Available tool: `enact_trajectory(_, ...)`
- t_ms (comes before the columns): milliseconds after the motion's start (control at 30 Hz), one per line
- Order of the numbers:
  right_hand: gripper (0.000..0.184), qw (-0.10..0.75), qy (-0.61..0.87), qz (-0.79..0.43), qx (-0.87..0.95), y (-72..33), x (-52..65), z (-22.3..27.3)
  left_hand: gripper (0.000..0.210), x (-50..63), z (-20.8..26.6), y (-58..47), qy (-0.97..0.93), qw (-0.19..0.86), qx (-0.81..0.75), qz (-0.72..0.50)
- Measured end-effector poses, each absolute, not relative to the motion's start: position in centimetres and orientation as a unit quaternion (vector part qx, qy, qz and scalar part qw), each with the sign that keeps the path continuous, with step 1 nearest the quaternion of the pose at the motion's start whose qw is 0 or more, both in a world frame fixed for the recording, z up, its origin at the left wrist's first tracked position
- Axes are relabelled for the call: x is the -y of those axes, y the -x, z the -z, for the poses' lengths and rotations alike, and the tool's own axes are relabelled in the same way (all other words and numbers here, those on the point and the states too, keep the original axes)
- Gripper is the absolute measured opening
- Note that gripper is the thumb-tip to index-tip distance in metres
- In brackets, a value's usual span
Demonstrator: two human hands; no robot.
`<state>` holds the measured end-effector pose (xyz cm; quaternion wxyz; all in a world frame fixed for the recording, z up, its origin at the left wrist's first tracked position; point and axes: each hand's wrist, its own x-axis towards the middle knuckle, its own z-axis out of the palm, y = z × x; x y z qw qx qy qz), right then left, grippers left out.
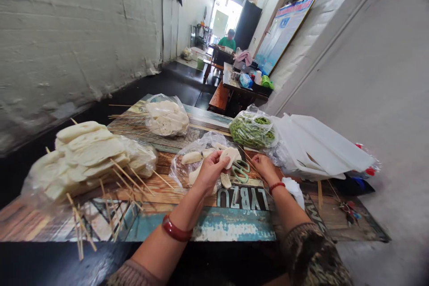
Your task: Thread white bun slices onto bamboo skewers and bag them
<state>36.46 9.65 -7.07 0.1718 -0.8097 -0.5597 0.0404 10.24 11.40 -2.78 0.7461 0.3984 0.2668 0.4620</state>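
Observation:
My left hand (212, 170) pinches a flat, pale slice of food (230, 155) whose exact kind I cannot tell. It is held above an opened plastic bag (177, 167) with more pale pieces (191, 157) in it. My right hand (264, 166) is closed on a thin wooden skewer (248, 157), its tip apart from the slice as far as I can see. Between the hands lie green-handled scissors (241, 171). To the left, large pale slices (92, 147) are stacked on several skewers (127, 176), partly over clear plastic.
A bag of pale slices (167, 117) and a bag of green vegetables (253, 129) stand at the table's back. White sheets or bags (318, 143) and keys (348, 210) lie right. Skewer ends overhang the front left edge. A person (228, 41) sits far behind.

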Motion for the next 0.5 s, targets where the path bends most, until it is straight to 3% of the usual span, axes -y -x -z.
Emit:
enact_trajectory(233,0.021,0.201,0.798,-0.024,0.567,-35.9,-9.3,5.6,0.032,-11.3,2.7,-10.0,-0.388,0.739,-0.260,-0.485)
enact_trajectory(367,0.022,0.264,0.772,-0.011,0.578,-35.0,-8.6,3.0,0.036,-11.5,2.8,-10.0,-0.342,0.781,-0.225,-0.471)
enact_trajectory(500,0.035,0.343,0.741,-0.031,0.577,-32.9,-6.6,-0.4,0.042,-11.7,2.7,-9.9,-0.306,0.814,-0.193,-0.454)
